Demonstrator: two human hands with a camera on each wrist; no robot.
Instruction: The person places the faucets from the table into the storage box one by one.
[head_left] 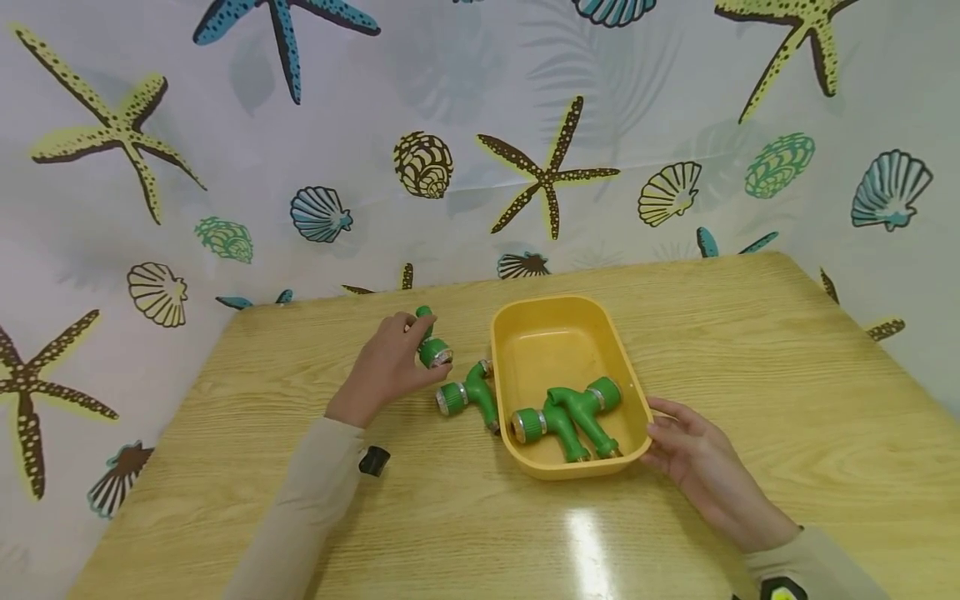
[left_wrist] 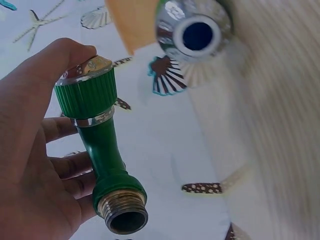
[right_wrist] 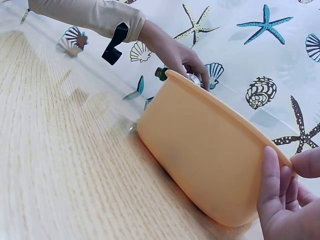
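In the head view my left hand [head_left: 384,364] holds a green plastic tap [head_left: 435,352] over the table, left of a yellow tub. The left wrist view shows that tap [left_wrist: 102,147] closer: thumb on its silver end beside the ribbed green collar, fingers behind the body, open brass-coloured thread pointing down. My right hand [head_left: 693,462] pinches the right rim of the yellow tub [head_left: 547,350], thumb at the rim, as the right wrist view also shows. Inside the tub two green taps [head_left: 555,425] lie overlapping at the near end. Another green tap [head_left: 477,392] lies on the table against the tub's left side.
The wood-grain table [head_left: 420,517] carries the tub near its middle. Behind it and at its sides hangs a white cloth [head_left: 465,83] printed with starfish and shells. A black strap piece [head_left: 373,461] sticks out from the left sleeve.
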